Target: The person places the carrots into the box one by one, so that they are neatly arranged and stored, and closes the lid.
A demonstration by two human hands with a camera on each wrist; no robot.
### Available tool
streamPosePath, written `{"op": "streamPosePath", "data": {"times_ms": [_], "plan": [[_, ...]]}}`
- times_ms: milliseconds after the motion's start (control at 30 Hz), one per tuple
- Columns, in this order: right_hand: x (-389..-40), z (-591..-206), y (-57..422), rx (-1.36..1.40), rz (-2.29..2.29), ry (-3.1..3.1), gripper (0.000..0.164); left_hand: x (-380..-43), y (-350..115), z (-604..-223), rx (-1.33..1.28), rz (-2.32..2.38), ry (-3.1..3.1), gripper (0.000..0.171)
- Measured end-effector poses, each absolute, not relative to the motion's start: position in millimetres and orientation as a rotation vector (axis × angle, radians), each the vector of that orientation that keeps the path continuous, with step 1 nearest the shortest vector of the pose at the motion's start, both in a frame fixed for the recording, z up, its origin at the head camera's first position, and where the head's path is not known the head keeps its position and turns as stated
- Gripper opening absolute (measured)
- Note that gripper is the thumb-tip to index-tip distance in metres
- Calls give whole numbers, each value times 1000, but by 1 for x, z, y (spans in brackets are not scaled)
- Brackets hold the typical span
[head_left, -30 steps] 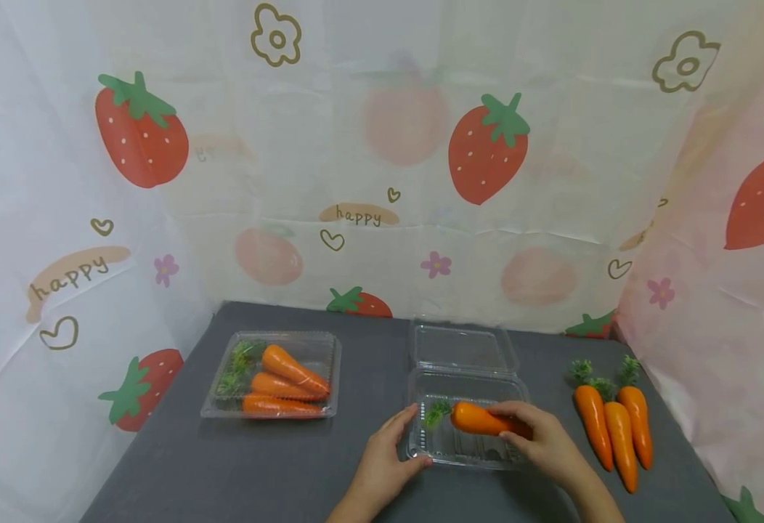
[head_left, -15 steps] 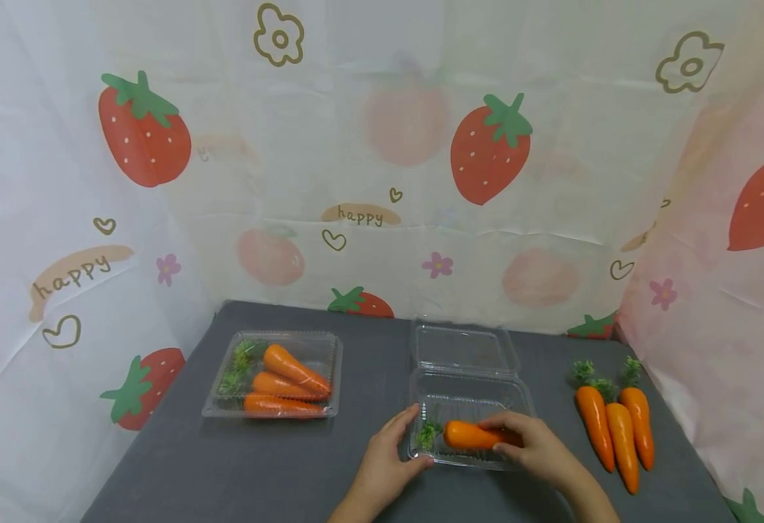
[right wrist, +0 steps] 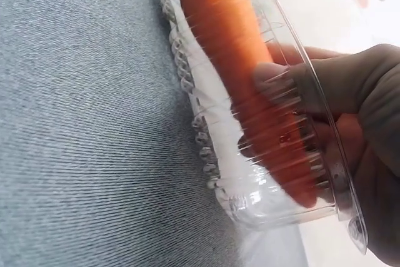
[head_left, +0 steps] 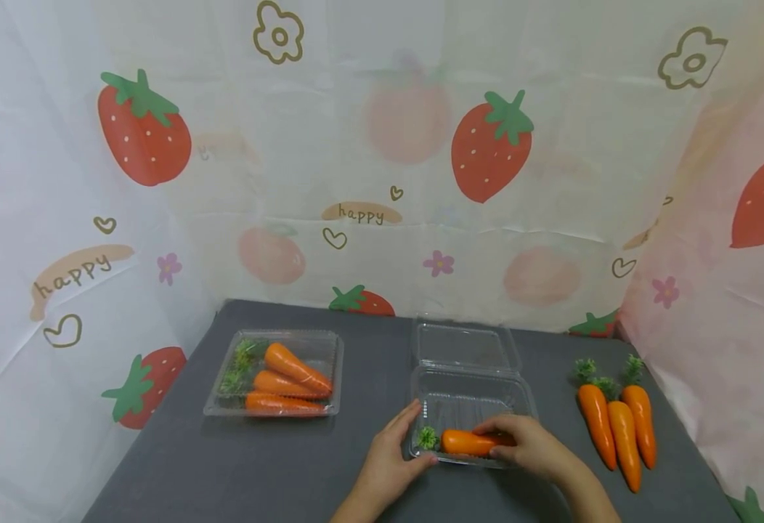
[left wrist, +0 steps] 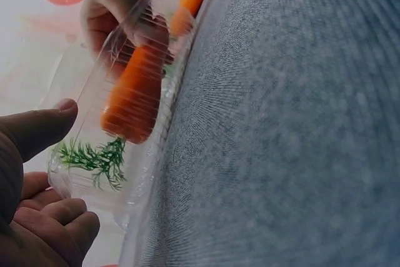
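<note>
A clear plastic clamshell container (head_left: 480, 388) lies on the table, its lid (head_left: 467, 347) folded back. My right hand (head_left: 531, 444) reaches inside and holds an orange carrot (head_left: 465, 442) by its narrow half, low along the near wall. The carrot's green leafy top (head_left: 427, 437) points left; in the right wrist view, thumb (right wrist: 272, 74) and fingers lie on either side of the carrot (right wrist: 219, 26). My left hand (head_left: 385, 459) grips the container's left side, and in the left wrist view its thumb (left wrist: 53, 123) touches the rim while its fingers curl at the end wall.
To the right of the container lie 3 carrots (head_left: 624, 436) with leafy tops. A closed clear container (head_left: 330, 363) holding carrots stands on the left of the grey table (head_left: 245, 472). White strawberry-print cloth (head_left: 356, 145) hangs along the back and sides.
My right hand has lowered the carrot and brought it toward the near side of the container, with its leafy top now at the near left corner. The left hand has stayed at the left side.
</note>
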State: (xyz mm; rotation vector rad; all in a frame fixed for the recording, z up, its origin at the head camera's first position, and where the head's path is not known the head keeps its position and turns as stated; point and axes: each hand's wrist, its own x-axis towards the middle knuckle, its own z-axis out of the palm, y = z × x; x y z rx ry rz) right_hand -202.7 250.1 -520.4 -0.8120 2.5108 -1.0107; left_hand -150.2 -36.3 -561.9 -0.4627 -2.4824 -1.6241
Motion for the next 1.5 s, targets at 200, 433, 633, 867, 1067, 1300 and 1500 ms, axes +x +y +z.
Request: {"op": "streamPosePath", "data": {"times_ms": [200, 433, 633, 867, 1067, 1300, 1500], "plan": [[-206, -517, 248, -811, -995, 2454, 30, -151, -33, -560, -456, -1642, -2481, 82], [-210, -517, 247, -795, -994, 2418, 29, -153, -31, -561, -456, -1620, -2474, 82], [-212, -518, 249, -765, -1008, 2375, 28, -154, -30, -561, -458, -1631, -2480, 82], [-208, -517, 259, -762, -1175, 2391, 32, -155, -28, -563, -483, -1639, -2464, 81], [-196, -525, 269, -883, -1244, 2677, 28, -154, -28, -563, -490, -1685, -2460, 83], [-187, -531, 274, -939, -1440, 2748, 28, -152, -33, -561, -501, -1652, -2449, 82], [-181, -534, 279, -945, -1597, 2998, 41, -151, -35, -563, -478, -1647, -2474, 82]]}}
